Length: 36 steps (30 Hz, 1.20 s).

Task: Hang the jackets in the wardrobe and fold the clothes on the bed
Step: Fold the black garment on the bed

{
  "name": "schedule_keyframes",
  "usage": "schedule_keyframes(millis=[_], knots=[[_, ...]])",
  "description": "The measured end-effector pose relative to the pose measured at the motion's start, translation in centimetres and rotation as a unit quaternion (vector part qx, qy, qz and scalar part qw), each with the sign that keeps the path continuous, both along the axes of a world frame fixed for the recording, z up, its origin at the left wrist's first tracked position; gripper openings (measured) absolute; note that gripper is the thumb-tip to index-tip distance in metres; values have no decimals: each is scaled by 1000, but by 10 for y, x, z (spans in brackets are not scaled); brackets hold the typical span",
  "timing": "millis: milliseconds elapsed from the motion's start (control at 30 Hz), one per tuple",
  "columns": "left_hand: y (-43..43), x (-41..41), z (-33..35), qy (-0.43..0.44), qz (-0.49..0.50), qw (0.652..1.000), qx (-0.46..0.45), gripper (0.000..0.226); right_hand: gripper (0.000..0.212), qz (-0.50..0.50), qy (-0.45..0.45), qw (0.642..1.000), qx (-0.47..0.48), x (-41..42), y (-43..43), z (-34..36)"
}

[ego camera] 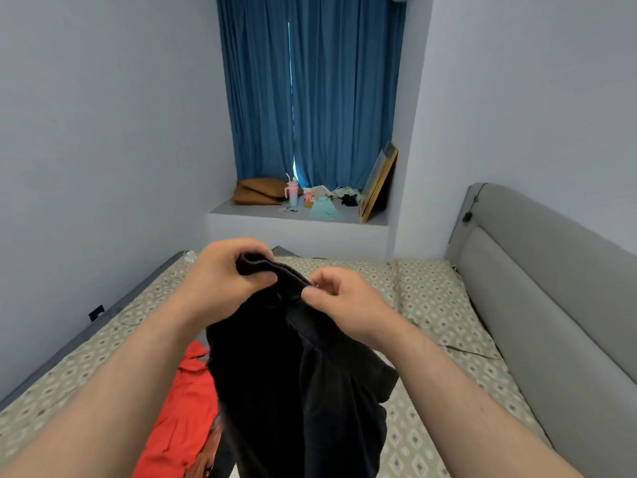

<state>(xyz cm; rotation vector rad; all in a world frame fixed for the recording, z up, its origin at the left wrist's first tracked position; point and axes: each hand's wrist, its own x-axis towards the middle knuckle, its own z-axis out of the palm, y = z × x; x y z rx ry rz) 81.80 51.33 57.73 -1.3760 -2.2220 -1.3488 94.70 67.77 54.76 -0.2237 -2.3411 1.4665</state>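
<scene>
A black garment (296, 381) hangs in the air over the bed (431, 305), held up by its top edge. My left hand (224, 277) grips a bunched part of that edge. My right hand (341, 298) pinches the edge just to the right, between thumb and fingers. The two hands are close together. Below and to the left, a red garment (182, 408) lies on the patterned sheet, partly hidden by the black one.
A grey padded headboard (551, 288) runs along the right side. Beyond the bed, a window ledge (296, 215) under blue curtains holds a brown cushion, a pink bottle, small items and a leaning picture frame. The left wall stands close to the bed edge.
</scene>
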Motion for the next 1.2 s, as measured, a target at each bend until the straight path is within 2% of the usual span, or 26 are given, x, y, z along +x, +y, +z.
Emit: schedule_keyframes(millis=[100, 167, 267, 367, 433, 567, 733, 800, 867, 933, 967, 1000, 1033, 1067, 1100, 1200], knots=[[12, -7, 5, -62, 30, 993, 95, 43, 27, 3, -24, 999, -47, 7, 23, 2], [20, -12, 8, -110, 42, 981, 152, 42, 23, -8, -50, 999, -19, 12, 40, -3], [33, -15, 14, -148, 52, 964, 214, 41, 10, -43, -42, 998, 34, 18, 48, -20], [46, -14, 19, -167, 56, 954, 242, 40, 16, -92, -24, 992, 82, 13, 42, -40], [52, -12, 21, -190, 55, 947, 254, 39, 11, -103, -17, 989, 103, 9, 44, -51], [56, -11, 26, -251, 40, 920, 297, 31, 8, -52, -82, 993, 64, 10, 54, -75], [52, -14, 34, -304, 29, 894, 329, 23, 18, -89, -127, 985, 73, 11, 46, -101], [48, -18, 37, -308, 51, 888, 338, 24, 22, -135, -134, 972, 139, 12, 47, -101], [43, -23, 38, -309, 90, 879, 352, 25, 33, -190, -149, 940, 243, 17, 50, -93], [39, -28, 38, -312, 125, 869, 364, 25, 37, -216, -157, 922, 281, 23, 48, -78], [38, -30, 38, -318, 134, 864, 365, 23, 36, -200, -164, 929, 266, 25, 45, -70], [37, -31, 37, -328, 139, 861, 363, 22, 32, -167, -165, 951, 203, 26, 40, -62], [38, -30, 36, -338, 142, 858, 359, 21, 28, -114, -156, 976, 101, 27, 32, -53], [40, -29, 36, -347, 145, 857, 352, 20, 25, -55, -148, 987, -9, 26, 21, -45], [42, -27, 35, -354, 146, 857, 345, 19, 24, 0, -135, 988, -77, 25, 12, -39], [48, -18, 33, -371, 138, 857, 329, 17, 30, 82, -141, 986, -40, 18, -6, -34]])
